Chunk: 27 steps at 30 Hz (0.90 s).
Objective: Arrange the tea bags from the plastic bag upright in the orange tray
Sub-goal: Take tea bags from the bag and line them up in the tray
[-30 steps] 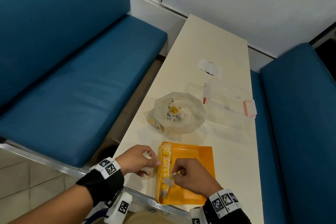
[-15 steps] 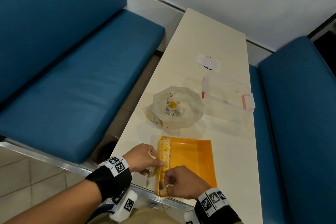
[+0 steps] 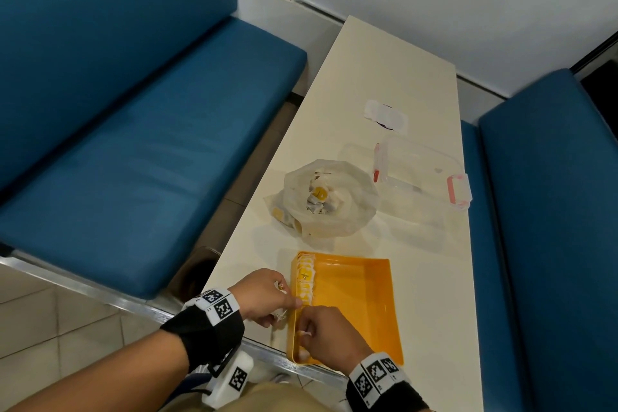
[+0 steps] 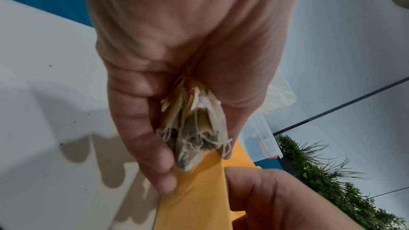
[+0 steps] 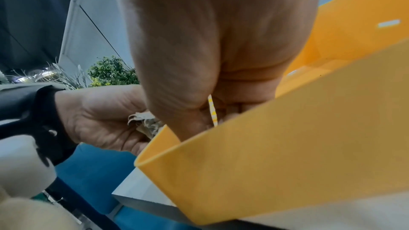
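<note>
My right hand [image 3: 326, 334] is down inside the orange tray [image 3: 364, 298], lower middle of the head view, fingers pinched on one tea bag [image 3: 305, 333] at the near end of the row of tea bags [image 3: 306, 281] standing along the tray's left wall. From the right wrist view I can only see a thin edge of that bag between thumb and fingers, so how upright it sits I can't tell.

Left hand [image 3: 267, 298] is just outside that same wall, fingers curled around a bunch of spare tea bags [image 4: 194, 128], its thumb reaching over the rim to touch the row.

So the open slot lies right under my right fingers. The row runs away from me toward the plastic bag [image 3: 329, 199], mid-frame on the table [image 3: 384, 70]. I'd say the right hand is the nearer one for seating this bag.
</note>
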Each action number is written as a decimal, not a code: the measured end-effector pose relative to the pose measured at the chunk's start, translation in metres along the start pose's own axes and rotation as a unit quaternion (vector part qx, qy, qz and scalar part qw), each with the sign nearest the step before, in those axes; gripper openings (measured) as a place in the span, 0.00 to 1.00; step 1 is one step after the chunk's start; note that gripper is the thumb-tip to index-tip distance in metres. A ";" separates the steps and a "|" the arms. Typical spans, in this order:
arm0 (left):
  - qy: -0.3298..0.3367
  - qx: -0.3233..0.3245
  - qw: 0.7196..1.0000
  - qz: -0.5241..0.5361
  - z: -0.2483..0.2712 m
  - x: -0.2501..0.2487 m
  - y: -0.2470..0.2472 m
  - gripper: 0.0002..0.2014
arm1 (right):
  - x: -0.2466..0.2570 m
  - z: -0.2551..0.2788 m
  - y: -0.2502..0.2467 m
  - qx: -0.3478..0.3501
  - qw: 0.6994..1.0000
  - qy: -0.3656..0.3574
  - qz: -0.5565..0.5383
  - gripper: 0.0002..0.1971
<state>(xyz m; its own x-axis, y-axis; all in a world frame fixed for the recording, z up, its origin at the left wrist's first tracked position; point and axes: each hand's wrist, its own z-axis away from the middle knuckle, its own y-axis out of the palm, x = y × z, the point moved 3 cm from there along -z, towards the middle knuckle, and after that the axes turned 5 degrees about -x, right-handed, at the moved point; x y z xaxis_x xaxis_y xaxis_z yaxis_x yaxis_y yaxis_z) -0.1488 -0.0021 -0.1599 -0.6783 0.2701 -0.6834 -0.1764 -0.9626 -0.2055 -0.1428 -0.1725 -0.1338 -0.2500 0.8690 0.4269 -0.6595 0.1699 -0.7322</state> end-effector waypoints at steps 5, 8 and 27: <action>-0.005 0.004 1.000 0.000 0.000 0.001 0.001 0.17 | -0.006 0.004 0.000 0.024 0.998 0.049 -0.035 0.19; -0.004 0.006 1.000 -0.007 0.000 0.002 0.002 0.17 | -0.007 0.005 0.001 0.034 0.998 0.044 -0.021 0.20; 0.000 -0.027 1.000 0.014 0.020 0.008 -0.043 0.12 | -0.025 0.007 -0.072 -0.246 0.961 0.061 -0.112 0.04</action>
<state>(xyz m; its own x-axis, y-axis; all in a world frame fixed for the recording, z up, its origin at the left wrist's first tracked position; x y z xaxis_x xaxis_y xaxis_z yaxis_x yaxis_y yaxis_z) -0.1606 0.0413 -0.1427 -0.6830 0.2430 -0.6888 -0.1178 -0.9673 -0.2244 -0.0942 -0.2097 -0.0874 -0.0355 0.8277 0.5600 -0.2637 0.5328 -0.8041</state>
